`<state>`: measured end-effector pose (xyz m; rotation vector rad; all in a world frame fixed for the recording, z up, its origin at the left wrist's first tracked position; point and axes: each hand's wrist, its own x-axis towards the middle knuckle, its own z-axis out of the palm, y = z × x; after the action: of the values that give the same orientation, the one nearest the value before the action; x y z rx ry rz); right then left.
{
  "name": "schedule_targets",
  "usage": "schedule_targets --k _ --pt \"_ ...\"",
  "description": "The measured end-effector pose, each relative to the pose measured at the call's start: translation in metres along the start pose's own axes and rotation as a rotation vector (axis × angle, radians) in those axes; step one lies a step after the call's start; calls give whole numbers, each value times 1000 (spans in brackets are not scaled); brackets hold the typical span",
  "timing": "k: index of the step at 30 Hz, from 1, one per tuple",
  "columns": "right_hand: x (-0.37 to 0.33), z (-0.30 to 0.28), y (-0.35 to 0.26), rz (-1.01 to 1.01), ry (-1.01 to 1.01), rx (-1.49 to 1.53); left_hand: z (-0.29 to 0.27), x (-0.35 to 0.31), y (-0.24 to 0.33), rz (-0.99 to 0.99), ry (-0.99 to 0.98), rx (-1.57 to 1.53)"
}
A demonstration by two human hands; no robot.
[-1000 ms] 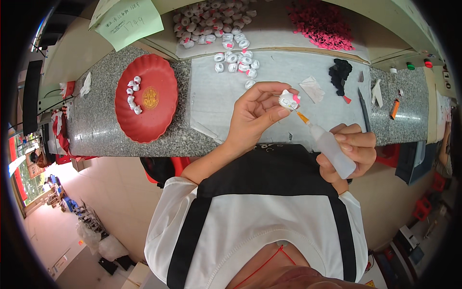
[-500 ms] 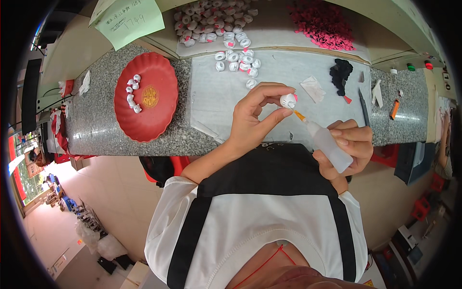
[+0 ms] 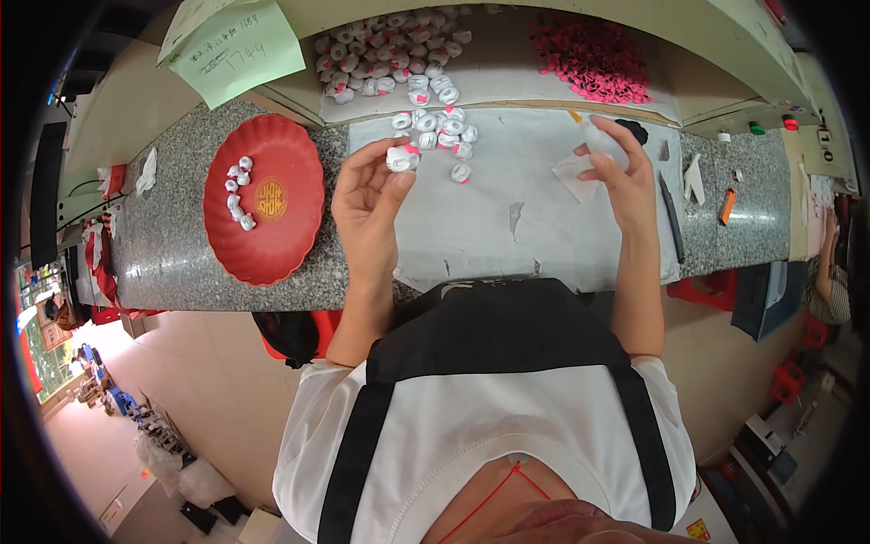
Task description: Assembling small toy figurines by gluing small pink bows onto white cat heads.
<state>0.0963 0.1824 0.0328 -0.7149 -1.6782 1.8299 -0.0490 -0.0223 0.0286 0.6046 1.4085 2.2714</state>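
Note:
Between the thumb and fingers of my left hand (image 3: pixel 370 195) is a small white figurine head (image 3: pixel 401 160) with a pink spot on top. My right hand (image 3: pixel 632 177) grips a translucent white squeeze bottle (image 3: pixel 605 143), its thin orange tip pointing up and away from me. Just beyond my left hand, a loose cluster of like white heads (image 3: pixel 439 129) lies on the white sheet (image 3: pixel 480 227). To the left, a red scalloped plate (image 3: pixel 263 254) holds several more in a curved row. A crumpled white paper (image 3: pixel 573 179) lies beside the bottle.
A shelf at the back bears a heap of white heads (image 3: pixel 385 50) and a pile of small pink parts (image 3: pixel 594 59). Black cloth (image 3: pixel 632 132), a dark slim tool (image 3: pixel 671 218) and an orange-handled item (image 3: pixel 728 207) lie at the right. A green note (image 3: pixel 237 56) hangs upper left.
My hands have moved apart: the left went left with the white head, the right moved up and away with the bottle. The bottle's tip has left the head and now points away from me.

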Motion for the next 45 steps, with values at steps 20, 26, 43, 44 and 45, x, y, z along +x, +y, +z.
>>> schedule_targets --k 20,26,43,44,45 --pt "73 -7 54 -612 -162 -1135 -1 -4 1 -104 3 -40" --pt "34 14 25 -389 -43 -670 19 -4 -11 -193 -80 -163" --pt "-39 48 2 68 -198 297 55 -13 -21 180 -271 436" --pt "-38 48 3 77 -173 297 55 -14 -21 180 -270 435" --pt "-39 49 4 87 -149 296 54 -14 -20 172 -279 425"
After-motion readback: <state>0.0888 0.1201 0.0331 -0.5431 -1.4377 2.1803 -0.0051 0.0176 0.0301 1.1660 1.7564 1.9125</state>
